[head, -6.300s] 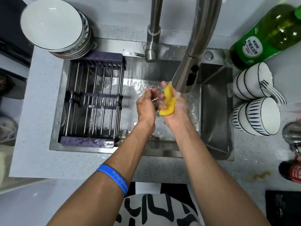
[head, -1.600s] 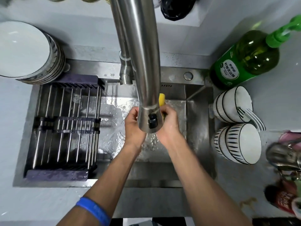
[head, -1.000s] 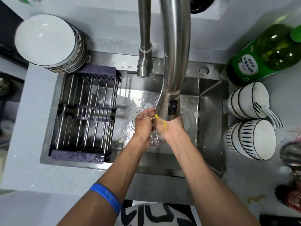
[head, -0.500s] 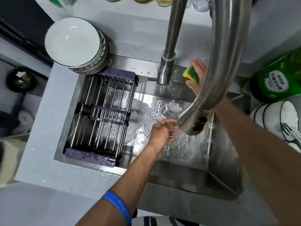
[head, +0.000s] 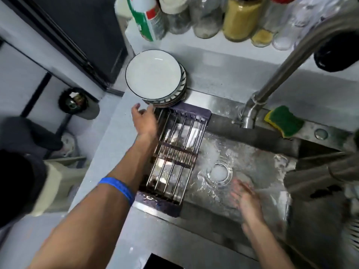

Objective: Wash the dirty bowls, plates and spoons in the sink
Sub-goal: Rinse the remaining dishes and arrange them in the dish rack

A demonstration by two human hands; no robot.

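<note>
Ref. landmark: sink [head: 258, 156], stainless, wet, w/ drain [head: 219, 172] in the basin floor.

Left hand [head: 144, 121]: reached out past the sink's left rear corner, over the table [head: 108, 144]. Fingers spread wide and relaxed, holding nothing; tips just beside the lower rim of the plate stack [head: 155, 77]. Contact w/ the stack cannot be told. Blue wristband [head: 118, 188] on the left forearm.

Right hand [head: 245, 197]: inside the sink, front-right of the drain, in the water stream from the spray head [head: 318, 178]. Motion-blurred. Fingers straight and apart, holding nothing.

Plate stack: on the table at the sink's left rear corner; white insides, dark rims, patterned outsides.

Drying rack [head: 174, 152]: purple ends, metal bars, spans the sink's left part front to rear.

Sponge [head: 284, 121]: yellow w/ green scrub side up, lying on the sink's rear ledge, right of the faucet base [head: 247, 115].

Jars and bottles [head: 219, 16]: on a shelf behind the sink.
</note>
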